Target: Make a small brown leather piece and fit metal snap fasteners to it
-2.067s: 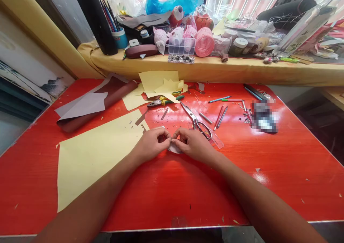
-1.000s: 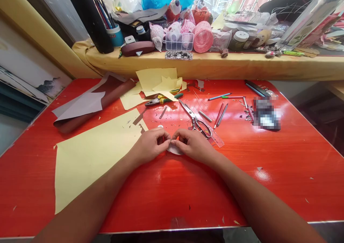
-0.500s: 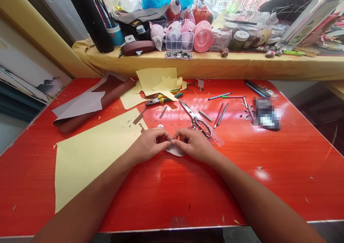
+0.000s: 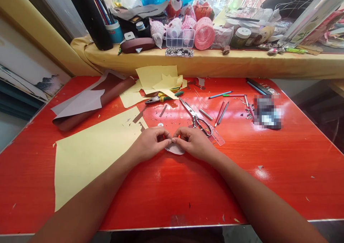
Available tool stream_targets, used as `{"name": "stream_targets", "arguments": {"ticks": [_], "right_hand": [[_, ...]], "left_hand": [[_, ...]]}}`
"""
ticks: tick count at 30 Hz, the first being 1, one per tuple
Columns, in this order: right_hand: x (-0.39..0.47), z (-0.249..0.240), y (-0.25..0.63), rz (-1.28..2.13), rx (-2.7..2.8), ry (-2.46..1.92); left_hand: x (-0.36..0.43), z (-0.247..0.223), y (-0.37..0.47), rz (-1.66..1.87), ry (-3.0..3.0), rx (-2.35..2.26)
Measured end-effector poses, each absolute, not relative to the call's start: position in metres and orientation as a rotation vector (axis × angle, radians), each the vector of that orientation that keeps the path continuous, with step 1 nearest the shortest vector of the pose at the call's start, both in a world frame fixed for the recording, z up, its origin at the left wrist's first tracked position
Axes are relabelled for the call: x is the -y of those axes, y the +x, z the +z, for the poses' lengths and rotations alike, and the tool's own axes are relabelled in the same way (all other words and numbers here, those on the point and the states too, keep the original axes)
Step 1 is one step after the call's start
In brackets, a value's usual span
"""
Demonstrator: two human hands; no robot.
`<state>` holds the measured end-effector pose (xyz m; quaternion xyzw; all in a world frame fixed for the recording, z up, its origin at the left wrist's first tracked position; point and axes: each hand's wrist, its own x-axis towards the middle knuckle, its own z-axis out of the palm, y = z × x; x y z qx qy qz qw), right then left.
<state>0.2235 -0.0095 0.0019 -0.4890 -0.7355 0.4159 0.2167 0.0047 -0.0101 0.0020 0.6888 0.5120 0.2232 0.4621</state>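
Between my fingertips is a small, pale grey piece with a rounded lower edge (image 4: 176,149), perhaps cut from the same sheet material as the roll on the table. My left hand (image 4: 150,141) pinches its upper edge with thumb and forefinger. From the other side my right hand (image 4: 195,142) pinches the same edge, and the two thumbs nearly meet. The fingers hide the top of the piece. Just beyond my right hand lie scissors (image 4: 197,118) with dark handles, partly over a clear ruler (image 4: 217,136).
A large yellow sheet (image 4: 88,157) lies at left, below a brown-and-grey roll (image 4: 83,107). Pliers (image 4: 162,97) rest by yellow paper scraps (image 4: 157,80). Several pens (image 4: 226,112) and a pixelated dark object (image 4: 268,112) are at right. A crowded sill (image 4: 150,60) runs along the back.
The view has shifted very slightly. Both hands keep their pinch on the grey piece, with almost no visible movement.
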Motion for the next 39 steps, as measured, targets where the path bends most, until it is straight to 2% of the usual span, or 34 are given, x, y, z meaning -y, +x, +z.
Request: {"name": "stream_targets", "arguments": {"ticks": [39], "right_hand": [[0.0085,-0.0013,0.2242,1.2,2.013,-1.333]], "left_hand": [[0.0055,-0.0006,-0.0016,0.51,1.68,-1.183]]}}
